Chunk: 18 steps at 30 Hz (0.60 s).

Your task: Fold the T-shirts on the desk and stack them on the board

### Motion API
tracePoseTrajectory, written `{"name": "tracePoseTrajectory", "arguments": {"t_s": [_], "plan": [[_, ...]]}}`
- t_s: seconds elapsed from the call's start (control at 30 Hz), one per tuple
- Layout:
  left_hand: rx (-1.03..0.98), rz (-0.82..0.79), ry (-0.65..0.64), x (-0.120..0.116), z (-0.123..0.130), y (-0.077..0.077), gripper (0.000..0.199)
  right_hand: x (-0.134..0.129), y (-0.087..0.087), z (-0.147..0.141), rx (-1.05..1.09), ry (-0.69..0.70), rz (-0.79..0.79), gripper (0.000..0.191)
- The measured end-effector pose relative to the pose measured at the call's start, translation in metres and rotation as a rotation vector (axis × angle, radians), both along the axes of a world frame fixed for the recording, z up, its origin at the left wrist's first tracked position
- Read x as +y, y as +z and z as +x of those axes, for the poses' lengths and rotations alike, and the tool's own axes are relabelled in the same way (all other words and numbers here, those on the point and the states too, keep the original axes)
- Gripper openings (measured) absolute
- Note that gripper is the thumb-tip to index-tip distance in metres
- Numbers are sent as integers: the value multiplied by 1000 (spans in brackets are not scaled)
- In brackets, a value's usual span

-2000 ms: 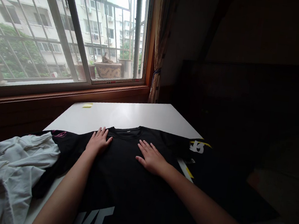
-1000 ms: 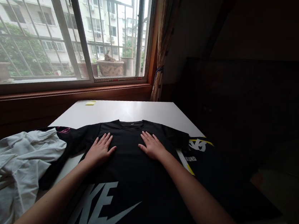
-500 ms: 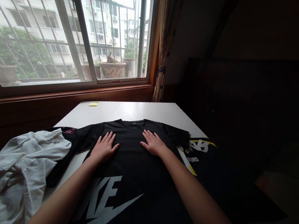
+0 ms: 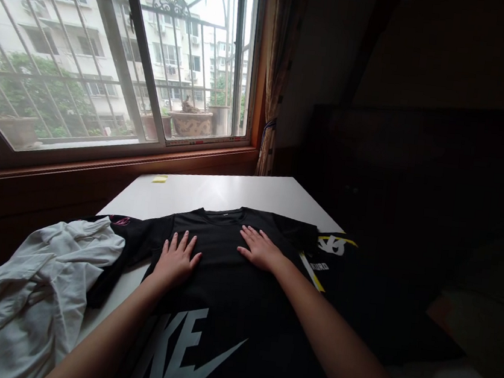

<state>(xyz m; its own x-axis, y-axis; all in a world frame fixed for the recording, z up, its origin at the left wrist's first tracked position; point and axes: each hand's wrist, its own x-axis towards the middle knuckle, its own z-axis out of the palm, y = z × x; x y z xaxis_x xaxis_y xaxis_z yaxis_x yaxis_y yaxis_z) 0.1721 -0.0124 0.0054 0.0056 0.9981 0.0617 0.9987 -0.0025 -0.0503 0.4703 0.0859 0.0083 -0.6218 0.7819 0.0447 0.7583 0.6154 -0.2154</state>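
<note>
A black T-shirt (image 4: pixel 231 290) with large grey lettering and a swoosh lies spread on the white table (image 4: pixel 233 190), its neckline toward the window. My left hand (image 4: pixel 177 259) rests flat on the left side of its chest, fingers spread. On the right side of the chest lies my right hand (image 4: pixel 261 248), palm down with fingers stretched out. Neither hand grips the cloth. The lower part of the shirt runs out of view at the bottom, partly behind my forearms.
Crumpled white clothing (image 4: pixel 50 281) lies at the left over a black garment. Right of the T-shirt is a dark garment (image 4: pixel 334 265) with yellow and white trim. A small yellow paper (image 4: pixel 160 178) sits near the table's far left corner. Behind stand a window and a curtain (image 4: pixel 272 94).
The view has tilted slightly, so everything sits a little lower. Both hands stay flat on the T-shirt; the left hand's fingers look slightly more spread.
</note>
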Motion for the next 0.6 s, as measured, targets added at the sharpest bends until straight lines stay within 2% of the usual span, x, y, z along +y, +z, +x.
{"name": "tracePoseTrajectory", "arguments": {"t_s": [0.2,0.3,0.43,0.5,0.6], "plan": [[26,-3,41,-5,9,9,77,-5,-2,2,-5,9,7,79],[19,8,-25,-1,26,12,78,-6,-2,2,-1,7,16,78],[-18,22,-91,13,54,6,73,-8,-1,2,-6,-2,27,77],[-41,23,-53,23,59,2,74,-9,0,2,-9,-3,28,77],[-73,29,38,42,51,-2,76,-9,1,2,-12,-5,33,77]]}}
